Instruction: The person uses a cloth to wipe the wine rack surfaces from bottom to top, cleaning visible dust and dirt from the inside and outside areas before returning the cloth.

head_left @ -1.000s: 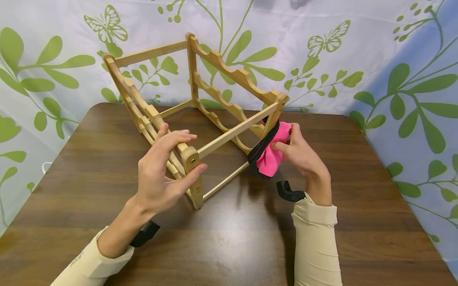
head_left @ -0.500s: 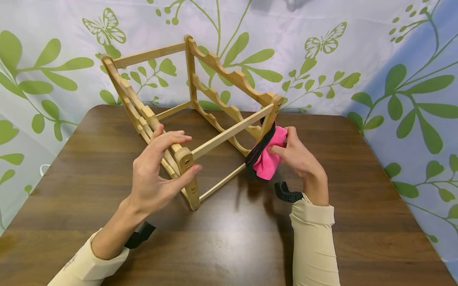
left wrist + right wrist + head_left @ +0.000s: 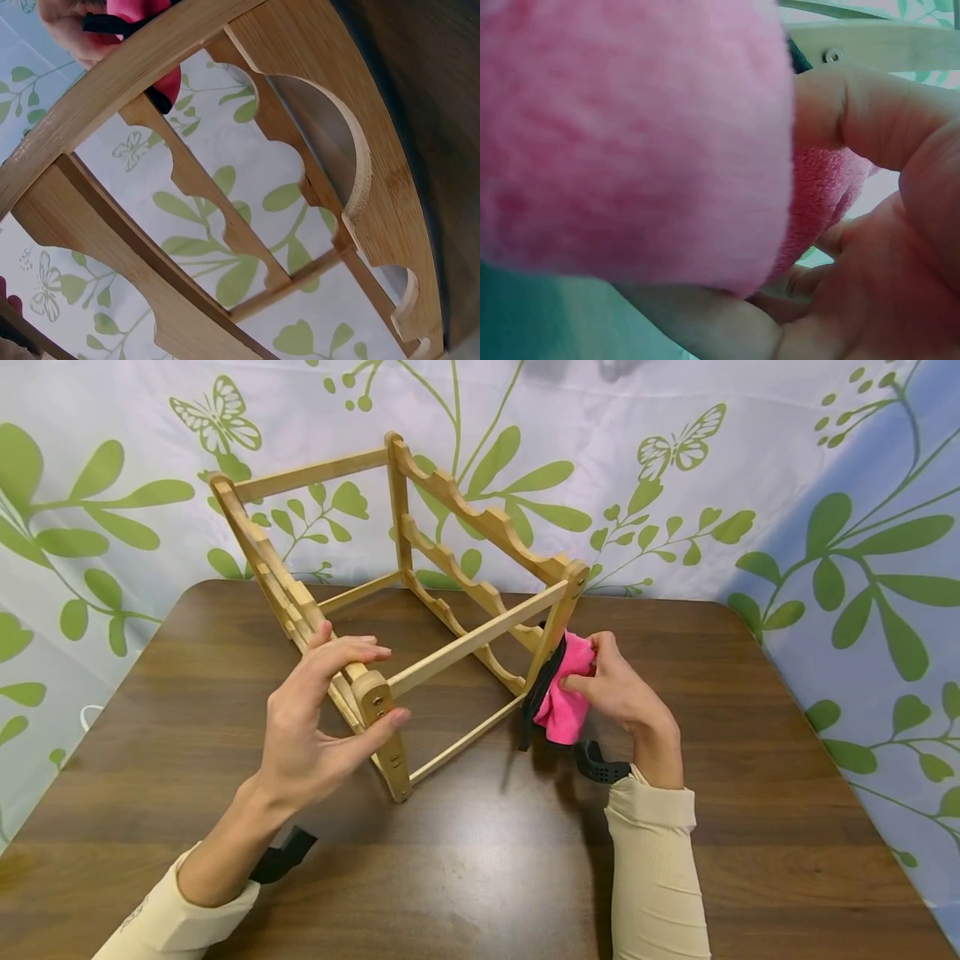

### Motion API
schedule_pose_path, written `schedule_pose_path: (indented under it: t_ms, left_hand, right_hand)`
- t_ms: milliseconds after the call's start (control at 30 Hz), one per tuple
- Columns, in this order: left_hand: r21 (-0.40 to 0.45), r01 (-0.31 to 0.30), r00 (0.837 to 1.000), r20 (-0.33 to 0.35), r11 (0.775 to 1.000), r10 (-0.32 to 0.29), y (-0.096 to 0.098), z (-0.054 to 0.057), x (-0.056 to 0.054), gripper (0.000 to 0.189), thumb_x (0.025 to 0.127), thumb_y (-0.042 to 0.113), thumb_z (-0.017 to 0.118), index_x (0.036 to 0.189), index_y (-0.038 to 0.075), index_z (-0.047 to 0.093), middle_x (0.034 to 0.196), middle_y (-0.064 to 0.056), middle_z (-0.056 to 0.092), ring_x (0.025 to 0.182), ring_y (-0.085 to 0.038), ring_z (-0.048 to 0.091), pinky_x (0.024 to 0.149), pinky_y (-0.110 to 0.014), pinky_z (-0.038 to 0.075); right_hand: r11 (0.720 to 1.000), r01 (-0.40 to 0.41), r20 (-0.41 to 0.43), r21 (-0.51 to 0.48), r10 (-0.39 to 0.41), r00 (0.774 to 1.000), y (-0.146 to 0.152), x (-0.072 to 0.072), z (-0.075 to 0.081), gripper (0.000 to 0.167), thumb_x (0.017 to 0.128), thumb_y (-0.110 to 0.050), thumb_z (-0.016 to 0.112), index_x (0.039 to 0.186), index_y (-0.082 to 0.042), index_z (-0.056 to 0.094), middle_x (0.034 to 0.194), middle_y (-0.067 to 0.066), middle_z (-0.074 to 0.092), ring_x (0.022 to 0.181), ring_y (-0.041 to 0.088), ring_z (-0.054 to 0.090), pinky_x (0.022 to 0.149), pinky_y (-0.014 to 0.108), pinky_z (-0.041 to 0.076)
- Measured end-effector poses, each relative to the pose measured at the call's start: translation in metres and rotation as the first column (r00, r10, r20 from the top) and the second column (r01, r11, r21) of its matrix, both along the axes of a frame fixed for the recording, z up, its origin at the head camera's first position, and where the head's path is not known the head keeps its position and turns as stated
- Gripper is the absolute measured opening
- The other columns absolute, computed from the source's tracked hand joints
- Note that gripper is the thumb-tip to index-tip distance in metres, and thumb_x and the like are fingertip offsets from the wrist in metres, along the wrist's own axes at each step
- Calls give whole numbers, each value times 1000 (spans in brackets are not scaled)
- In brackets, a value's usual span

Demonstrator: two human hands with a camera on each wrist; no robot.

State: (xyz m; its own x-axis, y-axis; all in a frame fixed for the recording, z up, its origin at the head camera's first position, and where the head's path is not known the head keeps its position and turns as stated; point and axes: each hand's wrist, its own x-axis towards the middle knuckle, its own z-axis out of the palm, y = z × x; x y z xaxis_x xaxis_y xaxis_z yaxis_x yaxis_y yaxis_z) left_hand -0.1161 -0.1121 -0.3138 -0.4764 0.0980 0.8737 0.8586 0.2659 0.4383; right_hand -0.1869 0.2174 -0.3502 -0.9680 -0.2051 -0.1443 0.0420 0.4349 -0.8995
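Note:
A light wooden rack point(image 3: 480, 637) with scalloped rails stands at a slant on the table. My left hand point(image 3: 311, 722) grips its near left corner, thumb across the front of the post and fingers over the top rail. At the near right post, my right hand point(image 3: 618, 689) pinches a pink cloth point(image 3: 564, 706) with black edging, which wraps against the post. In the right wrist view the cloth point(image 3: 630, 150) fills much of the picture, bunched between thumb and fingers. The left wrist view looks through the rack's scalloped rails point(image 3: 397, 172) toward the cloth point(image 3: 131, 9).
The dark brown wooden table point(image 3: 480, 868) lies under the rack. Behind it hangs a pale curtain point(image 3: 525, 393) with green leaves and butterflies. Each wrist wears a black mount point(image 3: 600, 764). A white cable loop point(image 3: 90, 714) shows at the table's left edge.
The near side of the rack has shifted slightly left, with my left hand still on it. My right hand has slid the cloth a little down the post, and the black edging has bunched differently.

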Motion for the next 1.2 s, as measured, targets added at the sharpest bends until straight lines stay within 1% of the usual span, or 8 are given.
schedule_pose_path:
  t_ms: [267, 400, 500, 733, 900, 967, 1033, 1200]
  left_hand:
    - [5, 90, 995, 41, 996, -90, -19, 0, -2, 56, 85, 35, 79, 101, -15, 59, 107, -9, 69, 112, -21, 60, 112, -56, 24]
    - [-2, 123, 991, 46, 992, -123, -30, 3, -2, 59, 84, 35, 80, 99, -18, 58, 104, -14, 68, 112, -20, 61, 113, -54, 25]
    - [-36, 77, 997, 13, 996, -77, -33, 6, -2, 58, 85, 37, 79, 100, -16, 60, 102, -19, 68, 111, -20, 62, 111, -53, 29]
    - [-85, -172, 970, -188, 981, 154, -20, 14, 7, 51, 91, 34, 72, 110, -12, 62, 110, -22, 67, 106, -34, 62, 107, -53, 36]
    - [-14, -319, 855, -436, 947, 282, 9, 25, 19, 31, 91, 20, 69, 103, -8, 66, 104, -20, 70, 96, -38, 66, 98, -50, 45]
    - [-71, -349, 832, -482, 934, 274, 23, 32, 25, 28, 92, 17, 67, 103, -9, 68, 105, -20, 70, 95, -38, 67, 95, -50, 47]
    - [-184, -380, 842, -475, 907, 256, 36, 37, 32, 29, 93, 16, 64, 107, -9, 66, 110, -22, 69, 99, -38, 65, 96, -49, 47]
    - [-486, -449, 890, -320, 750, 325, 61, 35, 37, 44, 96, 19, 56, 127, -12, 54, 131, -28, 56, 122, -41, 51, 109, -48, 35]
  right_hand:
    - [991, 99, -111, -88, -109, 988, 10, 6, 14, 42, 88, 7, 62, 115, -1, 30, 114, 21, 44, 92, 25, 56, 69, 24, 55]
    - [942, 182, -160, -281, -233, 959, 18, 12, 23, 41, 87, 9, 62, 112, -10, 36, 113, 14, 46, 90, 21, 57, 66, 25, 57]
    - [827, 165, -178, -538, -303, 936, 23, 17, 30, 40, 87, 16, 58, 112, -10, 41, 114, 13, 49, 88, 20, 59, 62, 26, 57]
    - [352, -121, -261, -928, -381, 887, 20, 23, 45, 45, 84, 25, 52, 124, 5, 47, 118, 23, 52, 95, 29, 60, 73, 36, 58]
    - [272, -250, -343, -929, -378, 860, 3, 23, 53, 50, 84, 20, 58, 130, 7, 45, 122, 26, 50, 102, 32, 56, 76, 37, 57]
    - [307, -262, -366, -915, -353, 861, -4, 24, 55, 53, 85, 19, 58, 135, 4, 47, 125, 27, 50, 105, 32, 56, 78, 37, 57]
    - [406, -264, -406, -875, -317, 857, -10, 25, 56, 56, 88, 18, 55, 141, 0, 47, 131, 27, 50, 110, 33, 55, 81, 36, 56]
    - [803, -254, -611, -539, -164, 774, -19, 25, 59, 62, 92, 12, 52, 151, -2, 38, 144, 21, 45, 124, 35, 46, 88, 31, 53]
